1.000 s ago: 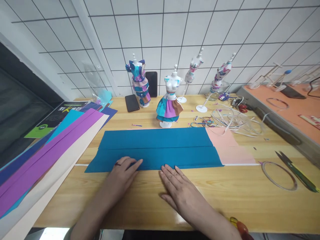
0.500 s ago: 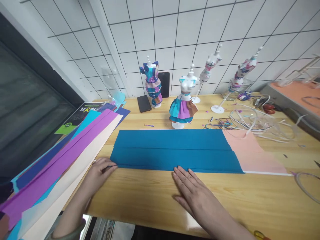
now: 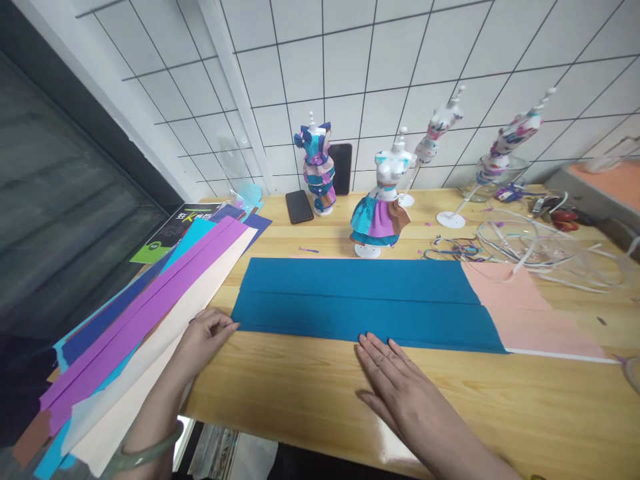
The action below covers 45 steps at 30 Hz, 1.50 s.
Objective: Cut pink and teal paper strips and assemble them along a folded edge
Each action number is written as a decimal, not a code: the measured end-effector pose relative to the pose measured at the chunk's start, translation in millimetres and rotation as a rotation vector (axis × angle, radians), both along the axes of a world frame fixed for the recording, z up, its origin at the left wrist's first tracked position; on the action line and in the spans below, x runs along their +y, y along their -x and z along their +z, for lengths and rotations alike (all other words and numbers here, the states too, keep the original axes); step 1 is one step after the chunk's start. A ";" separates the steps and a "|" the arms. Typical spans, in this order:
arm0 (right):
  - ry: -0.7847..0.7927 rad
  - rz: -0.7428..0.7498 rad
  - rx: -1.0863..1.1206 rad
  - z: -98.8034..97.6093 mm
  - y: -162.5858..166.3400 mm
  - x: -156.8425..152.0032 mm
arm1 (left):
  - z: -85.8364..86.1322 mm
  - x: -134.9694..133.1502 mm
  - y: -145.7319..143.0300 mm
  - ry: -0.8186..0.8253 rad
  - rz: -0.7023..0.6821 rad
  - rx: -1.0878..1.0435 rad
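A long teal sheet [image 3: 365,300] lies folded across the wooden table [image 3: 310,393], over a pale pink sheet [image 3: 530,313] that sticks out at its right end. My left hand [image 3: 205,333] sits at the teal sheet's near left corner, fingers curled and pinched at that corner. My right hand [image 3: 400,387] lies flat on the table, fingers stretched out, the tips touching the sheet's near edge at the middle.
A stack of purple, cream and blue sheets [image 3: 145,333] overhangs the left table edge. Behind the teal sheet stand several small dress-form mannequins [image 3: 383,200], two phones [image 3: 299,207] and tangled white strips and hoops [image 3: 525,240] at the right.
My left hand slid left along the teal sheet's near edge from its middle to the left corner. My right hand stayed on the near edge. The view swung left.
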State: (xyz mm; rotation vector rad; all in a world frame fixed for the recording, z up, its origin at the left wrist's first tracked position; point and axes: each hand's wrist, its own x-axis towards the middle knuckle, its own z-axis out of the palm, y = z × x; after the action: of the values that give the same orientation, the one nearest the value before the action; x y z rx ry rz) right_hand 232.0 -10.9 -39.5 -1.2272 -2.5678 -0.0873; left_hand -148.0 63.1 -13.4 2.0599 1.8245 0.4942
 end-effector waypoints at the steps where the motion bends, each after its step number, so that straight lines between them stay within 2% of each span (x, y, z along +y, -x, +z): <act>1: -0.003 0.002 -0.006 0.1 0.1 0.1 | -0.5 0.1 0.9 -0.002 -0.001 0.004; 32: 0.006 0.003 0.018 -3.7 -0.6 -1.1 | -3.5 2.4 7.7 0.067 0.002 0.026; 38: 0.014 0.001 0.063 -3.1 -0.2 -1.3 | -1.0 -3.4 1.7 -0.053 0.064 0.119; 42: 0.011 -0.001 0.059 -3.5 -0.2 -1.1 | 4.7 -12.3 -14.2 -0.217 -0.057 0.274; 45: 0.009 0.000 0.024 -4.8 -0.6 -1.0 | 9.2 -20.5 -31.7 -0.234 -0.190 0.356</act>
State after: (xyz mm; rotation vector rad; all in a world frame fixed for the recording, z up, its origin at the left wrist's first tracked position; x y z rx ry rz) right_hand 232.5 -11.9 -44.3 -1.2242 -2.5501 -0.0606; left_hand -116.2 42.7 -4.2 2.5906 1.7985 0.3157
